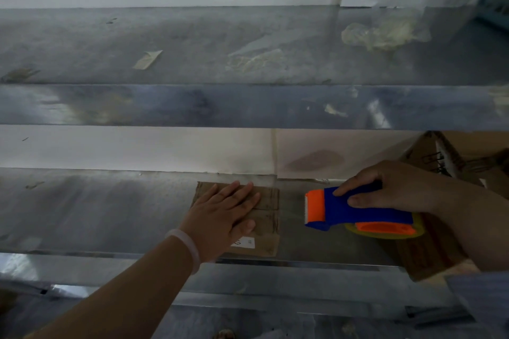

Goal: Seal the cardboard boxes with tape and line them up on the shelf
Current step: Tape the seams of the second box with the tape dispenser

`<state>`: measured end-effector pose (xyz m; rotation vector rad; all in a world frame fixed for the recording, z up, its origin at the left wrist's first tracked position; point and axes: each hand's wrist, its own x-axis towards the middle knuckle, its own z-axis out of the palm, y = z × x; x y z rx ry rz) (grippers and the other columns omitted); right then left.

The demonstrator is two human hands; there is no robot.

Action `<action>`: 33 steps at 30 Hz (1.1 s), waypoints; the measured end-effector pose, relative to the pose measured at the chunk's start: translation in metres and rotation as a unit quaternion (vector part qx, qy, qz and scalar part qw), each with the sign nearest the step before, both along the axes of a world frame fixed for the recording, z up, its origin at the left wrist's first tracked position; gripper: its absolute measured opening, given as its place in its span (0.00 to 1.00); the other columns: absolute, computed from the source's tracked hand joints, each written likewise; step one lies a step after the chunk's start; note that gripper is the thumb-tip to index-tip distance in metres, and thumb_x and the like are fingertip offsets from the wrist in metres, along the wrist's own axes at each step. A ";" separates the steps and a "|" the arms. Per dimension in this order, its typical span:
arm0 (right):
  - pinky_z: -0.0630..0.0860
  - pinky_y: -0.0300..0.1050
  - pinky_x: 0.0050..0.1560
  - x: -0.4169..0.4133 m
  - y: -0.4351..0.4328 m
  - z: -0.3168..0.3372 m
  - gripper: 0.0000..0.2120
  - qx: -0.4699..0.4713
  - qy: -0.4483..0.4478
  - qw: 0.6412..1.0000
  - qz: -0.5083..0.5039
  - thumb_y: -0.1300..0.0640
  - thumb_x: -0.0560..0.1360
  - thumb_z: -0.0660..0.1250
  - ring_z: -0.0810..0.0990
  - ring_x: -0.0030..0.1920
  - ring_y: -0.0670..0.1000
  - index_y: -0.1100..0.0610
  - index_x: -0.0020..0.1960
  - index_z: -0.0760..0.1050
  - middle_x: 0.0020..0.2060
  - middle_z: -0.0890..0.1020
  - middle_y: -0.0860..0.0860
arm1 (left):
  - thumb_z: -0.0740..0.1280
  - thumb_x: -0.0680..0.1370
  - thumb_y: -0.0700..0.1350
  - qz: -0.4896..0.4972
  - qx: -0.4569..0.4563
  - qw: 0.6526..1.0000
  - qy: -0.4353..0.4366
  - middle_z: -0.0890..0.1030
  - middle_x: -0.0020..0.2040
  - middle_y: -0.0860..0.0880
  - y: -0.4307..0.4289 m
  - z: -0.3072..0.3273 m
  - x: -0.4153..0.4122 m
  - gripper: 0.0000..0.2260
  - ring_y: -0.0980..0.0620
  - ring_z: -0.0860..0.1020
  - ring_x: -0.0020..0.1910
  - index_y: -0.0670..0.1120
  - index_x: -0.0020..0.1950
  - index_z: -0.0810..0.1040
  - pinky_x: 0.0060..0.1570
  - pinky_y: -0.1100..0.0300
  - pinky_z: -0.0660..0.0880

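While the left hand (223, 215) is pressing flat-fingered on a small cardboard box (265, 228) on the metal shelf (96, 209), the right hand (396, 187) is gripping a tape dispenser (358, 212) just beside it; taping appears to be only starting.

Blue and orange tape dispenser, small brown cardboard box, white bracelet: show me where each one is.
Blue and orange tape dispenser (366, 210): head view, on its blue body.
Small brown cardboard box (266, 228): head view, on its bare top surface.
White bracelet (190, 247): head view, on the band at the left wrist.
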<state>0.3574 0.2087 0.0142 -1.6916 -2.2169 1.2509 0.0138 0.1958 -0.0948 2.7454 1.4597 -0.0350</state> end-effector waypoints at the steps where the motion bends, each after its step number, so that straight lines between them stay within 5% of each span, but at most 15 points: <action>1: 0.71 0.26 0.39 -0.004 0.000 -0.001 0.09 0.009 -0.026 0.999 0.015 0.42 0.73 0.69 0.77 0.47 0.32 0.27 0.48 0.77 0.49 0.77 0.30 | 0.33 0.77 0.65 -0.001 0.000 1.000 -0.001 0.42 0.77 0.58 0.000 0.001 0.000 0.29 0.53 0.43 0.77 0.58 0.76 0.43 0.74 0.52 0.36; 4: 0.67 0.27 0.45 -0.020 -0.003 -0.017 0.08 0.067 -0.103 0.991 0.051 0.39 0.73 0.67 0.74 0.48 0.32 0.27 0.50 0.75 0.52 0.74 0.28 | 0.32 0.76 0.65 0.001 -0.002 1.000 -0.004 0.43 0.77 0.58 -0.001 0.002 0.001 0.28 0.53 0.43 0.77 0.59 0.76 0.42 0.73 0.52 0.36; 11: 0.68 0.40 0.48 -0.049 -0.016 -0.061 0.15 0.207 -0.231 0.948 0.078 0.40 0.76 0.61 0.75 0.56 0.43 0.36 0.62 0.74 0.60 0.78 0.40 | 0.30 0.74 0.66 0.008 -0.001 1.000 0.002 0.41 0.77 0.58 -0.001 0.005 0.003 0.29 0.54 0.41 0.77 0.60 0.75 0.39 0.71 0.55 0.33; 17: 0.71 0.38 0.52 -0.025 -0.020 -0.064 0.15 0.300 -0.176 0.934 -0.079 0.45 0.79 0.57 0.78 0.56 0.46 0.39 0.65 0.74 0.60 0.80 0.43 | 0.30 0.74 0.66 0.008 0.001 1.000 0.009 0.40 0.76 0.59 0.001 0.004 0.003 0.29 0.54 0.41 0.77 0.60 0.74 0.38 0.71 0.55 0.33; 19: 0.68 0.32 0.49 -0.018 -0.021 -0.067 0.20 0.268 -0.166 0.946 -0.071 0.47 0.78 0.59 0.77 0.54 0.46 0.39 0.70 0.68 0.62 0.78 0.46 | 0.31 0.74 0.66 0.011 0.000 1.000 0.006 0.40 0.76 0.59 0.001 0.005 0.003 0.29 0.54 0.41 0.77 0.60 0.74 0.38 0.71 0.56 0.33; 22: 0.62 0.28 0.34 -0.011 -0.026 -0.079 0.31 0.270 -0.202 0.941 -0.035 0.49 0.77 0.61 0.70 0.38 0.41 0.37 0.76 0.53 0.55 0.78 0.48 | 0.31 0.73 0.67 0.015 0.000 1.000 0.002 0.40 0.76 0.60 0.000 0.005 0.003 0.29 0.55 0.40 0.77 0.60 0.74 0.37 0.71 0.57 0.33; 25: 0.74 0.40 0.45 -0.009 -0.027 -0.101 0.38 0.283 -0.258 0.923 -0.039 0.53 0.75 0.63 0.78 0.49 0.48 0.40 0.77 0.46 0.60 0.78 0.50 | 0.31 0.74 0.67 0.020 0.001 1.000 -0.001 0.39 0.76 0.61 -0.001 0.005 0.003 0.29 0.56 0.39 0.76 0.61 0.74 0.37 0.71 0.58 0.32; 27: 0.75 0.45 0.51 -0.010 -0.028 -0.116 0.37 0.296 -0.308 0.904 -0.030 0.55 0.73 0.65 0.79 0.52 0.52 0.43 0.77 0.51 0.59 0.78 0.51 | 0.31 0.74 0.67 0.023 -0.001 1.000 -0.003 0.38 0.76 0.61 -0.001 0.005 0.003 0.29 0.57 0.38 0.76 0.61 0.74 0.36 0.71 0.58 0.31; 30: 0.79 0.52 0.49 -0.016 -0.037 -0.136 0.31 0.416 -0.294 0.860 -0.033 0.65 0.65 0.68 0.83 0.48 0.61 0.55 0.69 0.72 0.51 0.83 0.59 | 0.31 0.73 0.67 0.024 -0.009 1.000 -0.004 0.38 0.76 0.61 -0.001 0.004 0.003 0.29 0.57 0.38 0.76 0.61 0.73 0.36 0.71 0.58 0.32; 33: 0.79 0.61 0.48 -0.031 -0.052 -0.156 0.29 0.461 -0.310 0.831 -0.021 0.65 0.60 0.70 0.82 0.49 0.66 0.61 0.62 0.79 0.51 0.82 0.63 | 0.32 0.74 0.67 0.020 -0.018 1.000 -0.012 0.39 0.76 0.60 0.000 0.005 0.003 0.29 0.56 0.39 0.76 0.61 0.74 0.38 0.72 0.57 0.32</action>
